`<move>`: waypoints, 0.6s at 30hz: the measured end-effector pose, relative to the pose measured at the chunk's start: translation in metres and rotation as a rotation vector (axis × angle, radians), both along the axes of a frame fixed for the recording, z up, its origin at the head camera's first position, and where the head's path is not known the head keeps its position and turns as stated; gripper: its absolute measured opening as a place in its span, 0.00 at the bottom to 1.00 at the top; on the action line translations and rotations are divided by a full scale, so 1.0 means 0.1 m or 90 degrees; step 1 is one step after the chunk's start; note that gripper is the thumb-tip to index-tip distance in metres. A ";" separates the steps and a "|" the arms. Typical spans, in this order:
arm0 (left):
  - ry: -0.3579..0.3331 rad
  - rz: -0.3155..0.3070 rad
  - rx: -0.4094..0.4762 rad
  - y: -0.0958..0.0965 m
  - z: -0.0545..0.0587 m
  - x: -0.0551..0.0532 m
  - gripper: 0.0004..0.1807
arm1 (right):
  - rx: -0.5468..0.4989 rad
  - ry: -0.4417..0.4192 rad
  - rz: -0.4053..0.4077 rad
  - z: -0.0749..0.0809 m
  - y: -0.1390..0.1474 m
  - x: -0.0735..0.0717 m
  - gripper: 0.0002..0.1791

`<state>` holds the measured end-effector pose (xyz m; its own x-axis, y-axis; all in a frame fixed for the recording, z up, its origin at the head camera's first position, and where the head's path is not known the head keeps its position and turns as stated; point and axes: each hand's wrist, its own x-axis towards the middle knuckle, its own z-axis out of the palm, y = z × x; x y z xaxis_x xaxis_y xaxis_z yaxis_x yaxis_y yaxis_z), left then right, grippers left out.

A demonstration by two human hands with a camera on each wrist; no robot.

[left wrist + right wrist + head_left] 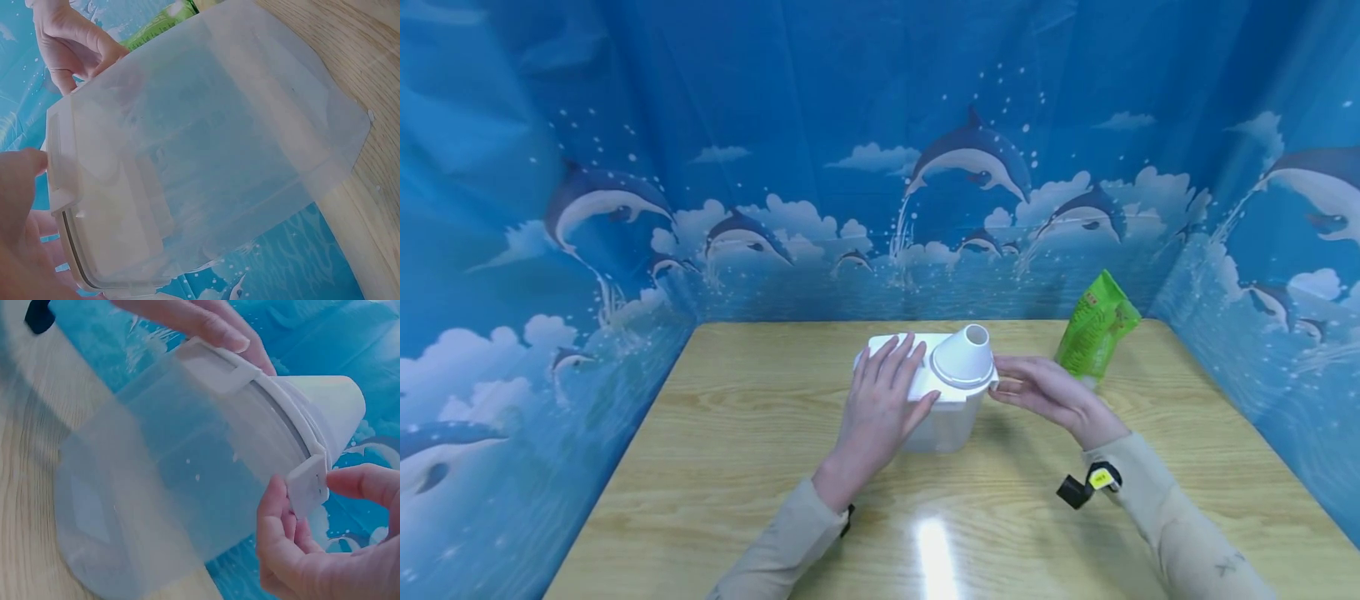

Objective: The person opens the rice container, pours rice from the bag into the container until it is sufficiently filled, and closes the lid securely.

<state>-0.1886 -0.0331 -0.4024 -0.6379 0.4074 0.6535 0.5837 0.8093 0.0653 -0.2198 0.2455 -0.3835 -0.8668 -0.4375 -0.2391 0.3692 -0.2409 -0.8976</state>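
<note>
A translucent plastic storage container (206, 144) stands on the table, with a white lid (891, 342) and a white cone-shaped spout (962, 357) on top. The left hand (883, 398) lies over the lid with its fingers spread and straight, the thumb near the front edge. At the container's right side, the right hand (1048, 393) pinches a white lid latch (307, 486) between thumb and fingers; this latch tilts outward from the wall. Another latch (219, 370) on the front side lies flat against the container. No contents are visible through the clear walls.
A green printed bag (1096, 329) stands at the back right of the wooden table (737, 467). Behind and beside the table hangs a blue curtain (820, 100) with dolphins. Each wrist wears a camera; the right one's black mount (1078, 490) sticks out.
</note>
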 end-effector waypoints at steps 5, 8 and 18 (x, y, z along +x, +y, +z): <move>-0.007 0.005 -0.006 0.00 0.00 0.00 0.37 | -0.066 -0.042 0.039 -0.02 0.01 -0.06 0.18; -0.013 0.006 -0.007 0.01 0.01 0.00 0.37 | -0.093 -0.051 0.073 -0.04 0.03 -0.10 0.20; 0.007 0.000 -0.003 0.00 0.00 0.00 0.37 | -0.132 -0.042 0.153 -0.12 0.07 -0.21 0.23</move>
<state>-0.1888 -0.0326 -0.4023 -0.6309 0.4103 0.6585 0.5840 0.8099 0.0549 -0.2404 0.2520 -0.3957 -0.7187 -0.6725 -0.1766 0.4938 -0.3148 -0.8106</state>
